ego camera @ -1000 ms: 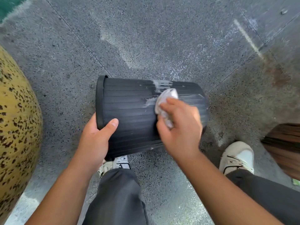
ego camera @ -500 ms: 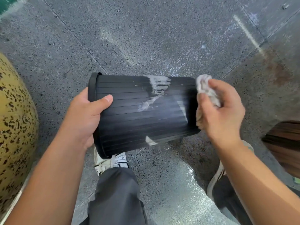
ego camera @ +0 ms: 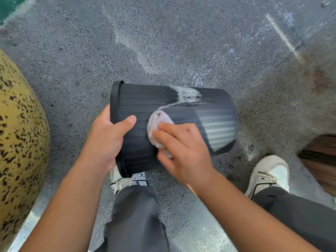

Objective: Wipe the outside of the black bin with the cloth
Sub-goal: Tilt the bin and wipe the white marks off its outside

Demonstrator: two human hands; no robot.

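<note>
One black bin (ego camera: 181, 113) lies on its side across the speckled floor (ego camera: 163, 42), rim to the left, base to the right, just far of my shoes. My left hand (ego camera: 107, 140) has its grip round the rim end: thumb over the ribbed outside, other fingers hidden behind/inside the rim, so closed on the bin. My right hand (ego camera: 183, 151) is bunched on one pale cloth (ego camera: 158, 128), fingers curled tight over it, pressing it flat vs the bin's near-upper side, approx. mid-length and just right of the left thumb. Cloth pokes out left and far of the fingertips.

White suds streak (ego camera: 185, 97) on the bin's far-upper side, right of centre, w/ a thin trail curving down to the cloth. Base end looks wet and shiny.

Count: 1 bin, 1 cloth, 2 hands, 2 white shoes (ego camera: 271, 175). Big yellow spotted rounded thing (ego camera: 20, 139) at far left; a brown wood-look thing (ego camera: 323, 157) at right edge.
</note>
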